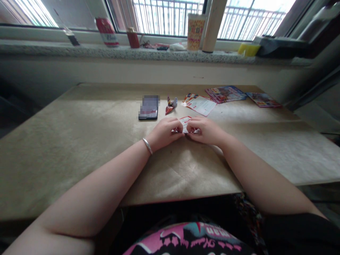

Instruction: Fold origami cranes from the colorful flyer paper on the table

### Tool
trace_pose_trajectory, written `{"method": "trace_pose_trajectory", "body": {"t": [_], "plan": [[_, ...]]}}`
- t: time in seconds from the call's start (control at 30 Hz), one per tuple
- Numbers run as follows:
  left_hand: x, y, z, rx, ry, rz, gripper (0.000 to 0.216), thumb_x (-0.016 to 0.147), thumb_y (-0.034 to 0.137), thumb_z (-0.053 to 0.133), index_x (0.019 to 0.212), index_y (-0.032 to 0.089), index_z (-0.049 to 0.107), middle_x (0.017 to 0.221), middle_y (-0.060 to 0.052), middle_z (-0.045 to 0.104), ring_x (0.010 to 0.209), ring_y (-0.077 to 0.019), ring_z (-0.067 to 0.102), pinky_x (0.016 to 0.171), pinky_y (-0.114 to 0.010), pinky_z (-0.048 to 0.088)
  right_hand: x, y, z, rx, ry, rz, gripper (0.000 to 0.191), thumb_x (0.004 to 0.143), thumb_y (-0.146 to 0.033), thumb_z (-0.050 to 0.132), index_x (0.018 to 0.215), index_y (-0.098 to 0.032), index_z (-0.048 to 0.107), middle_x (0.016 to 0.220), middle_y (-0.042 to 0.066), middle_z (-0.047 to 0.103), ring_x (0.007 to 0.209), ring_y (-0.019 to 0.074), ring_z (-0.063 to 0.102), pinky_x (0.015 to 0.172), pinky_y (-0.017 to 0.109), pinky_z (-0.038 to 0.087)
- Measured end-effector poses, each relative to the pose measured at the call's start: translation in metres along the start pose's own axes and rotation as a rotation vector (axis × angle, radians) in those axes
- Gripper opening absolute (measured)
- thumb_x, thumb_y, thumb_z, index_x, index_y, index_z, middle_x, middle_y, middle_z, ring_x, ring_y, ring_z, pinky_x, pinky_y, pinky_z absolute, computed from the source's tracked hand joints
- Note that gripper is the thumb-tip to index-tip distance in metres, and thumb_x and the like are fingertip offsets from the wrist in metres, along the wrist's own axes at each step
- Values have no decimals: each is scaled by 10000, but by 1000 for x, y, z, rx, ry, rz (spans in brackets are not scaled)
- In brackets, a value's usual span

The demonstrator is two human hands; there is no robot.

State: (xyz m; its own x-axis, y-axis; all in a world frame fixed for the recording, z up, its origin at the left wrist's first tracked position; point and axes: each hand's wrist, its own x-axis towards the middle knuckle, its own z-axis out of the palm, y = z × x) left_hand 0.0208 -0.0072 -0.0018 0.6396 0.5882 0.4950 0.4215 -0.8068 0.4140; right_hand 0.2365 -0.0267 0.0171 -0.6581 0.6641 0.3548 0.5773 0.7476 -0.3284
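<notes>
left hand point(170, 128) and right hand point(203, 129): fingers clamped on opposite ends of the red-edged white paper point(185, 124), at the desk point(92, 141) (contact beneath cannot be told). recommended: align edges, press evenly, avoid tugging it.

The held paper point(185, 122) is white and red, the folded figure point(169, 108) perhaps orange-red.

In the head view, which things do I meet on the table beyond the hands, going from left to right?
Phone, folded paper figure, white printed sheet, larger colourful leaflet pile, smaller colourful leaflet pile.
</notes>
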Motion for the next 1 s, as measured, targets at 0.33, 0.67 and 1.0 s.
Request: {"method": "trace_pose_trajectory", "body": {"t": [0.33,0.67,1.0], "plan": [[1,-6,-3,5,43,-63,241,718,247,765,651,176,545,689,14,572,660,-127,517,624,-238,398,-3,6,-7,48,13,52,84,744,-150,559,691,-202,521,736,12,547,718,147,487,673,262,363],[4,-7,-3,49,69,-45,316,653,242,838,609,167,534,629,30,556,607,-117,496,616,-246,363,-4,12,-9,109,-19,57,86,756,-164,566,696,-202,517,739,8,539,713,142,474,663,261,362],[-1,-10,-5,35,55,-102,209,735,253,766,774,178,574,805,-4,592,762,-155,552,708,-278,451,-7,24,-3,74,-26,157,75,753,-195,603,699,-194,550,699,1,555,682,143,490,644,261,370]]}}
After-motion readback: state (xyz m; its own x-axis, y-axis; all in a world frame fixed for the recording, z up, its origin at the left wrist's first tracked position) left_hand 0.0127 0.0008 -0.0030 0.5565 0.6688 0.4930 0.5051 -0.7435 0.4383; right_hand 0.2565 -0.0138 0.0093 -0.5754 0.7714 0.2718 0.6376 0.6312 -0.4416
